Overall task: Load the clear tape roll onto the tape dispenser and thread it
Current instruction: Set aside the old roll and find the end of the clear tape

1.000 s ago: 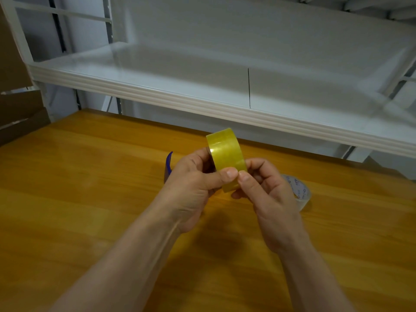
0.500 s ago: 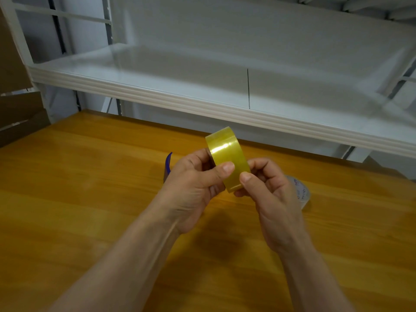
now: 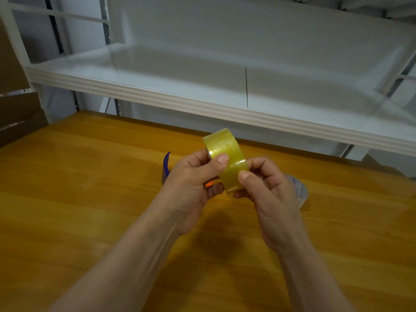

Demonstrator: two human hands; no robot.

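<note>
I hold a yellowish clear tape roll (image 3: 225,152) upright above the wooden table (image 3: 78,199). My left hand (image 3: 191,188) grips its left side, thumb across the outer band. My right hand (image 3: 267,190) grips the right side with its thumb pressed on the band lower down. Behind my left hand, a blue piece (image 3: 166,164) and a small orange piece (image 3: 209,183) of the tape dispenser show; the rest of it is hidden.
A second tape roll (image 3: 300,191), clear with a printed core, lies on the table behind my right hand. A white metal shelf (image 3: 202,102) overhangs the table's far edge. Cardboard (image 3: 15,113) stands at the far left.
The roll has turned and tilted slightly between my hands; my right thumb slid lower along the band. Both hands stay in nearly the same place.
</note>
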